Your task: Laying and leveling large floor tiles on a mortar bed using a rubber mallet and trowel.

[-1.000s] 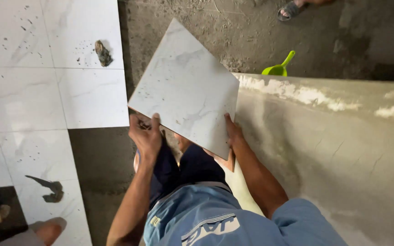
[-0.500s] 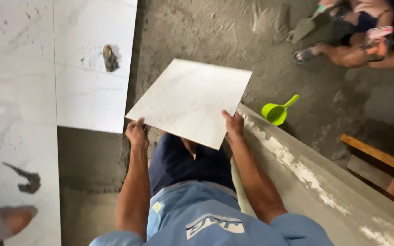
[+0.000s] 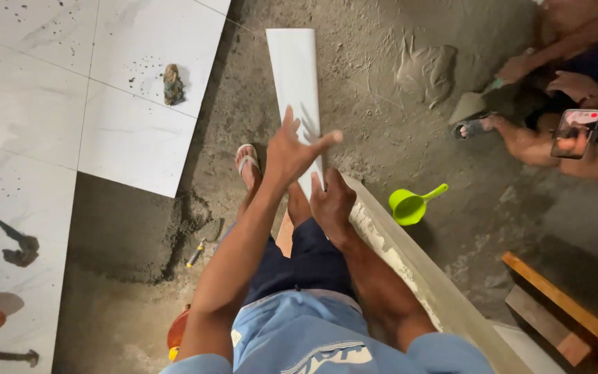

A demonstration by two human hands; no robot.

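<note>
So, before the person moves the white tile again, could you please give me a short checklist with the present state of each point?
1. Right hand grips the lower edge of the tile: ok.
2. Left hand holds the tile: not ok, fingers are spread open against its face.
3. Tile unbroken: ok on the visible face; the back cannot be seen.
4. Ground ahead free: not ok, a green scoop lies near and a seated person's foot is close.
5. Own sandal clear of the tile: cannot tell.
</note>
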